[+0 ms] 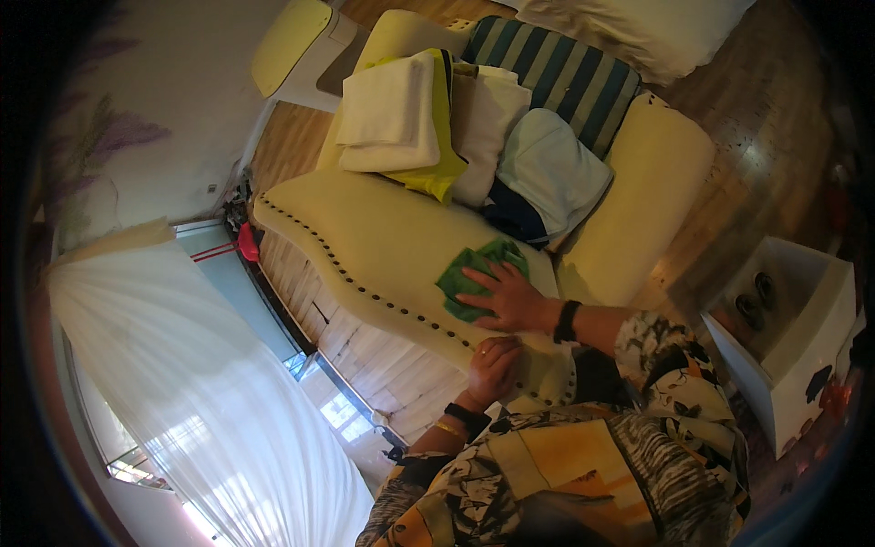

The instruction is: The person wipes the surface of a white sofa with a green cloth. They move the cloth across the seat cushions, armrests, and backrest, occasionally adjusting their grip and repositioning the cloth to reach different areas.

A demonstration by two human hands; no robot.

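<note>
My right hand point(513, 298) lies palm down with spread fingers on a crumpled green cloth point(456, 282), pressing it against the top of a cream upholstered sofa back point(389, 236). A row of dark nailheads runs along the sofa's curved edge. Just below, my left hand point(493, 369) rests at that edge with its fingers curled in, and no object shows in it. Both wrists wear dark bands. Beyond the cloth, on the sofa, are a pale blue and navy bundle of fabric point(554, 171), folded white towels point(389, 113) and a yellow-green fabric point(444, 164).
A striped cushion point(560, 75) leans at the sofa's far side, beside its padded arm point(636, 198). An open white box point(786, 328) holding dark items stands at right. Sheer white curtains point(225, 390) hang at left, near a red long-handled object point(247, 243).
</note>
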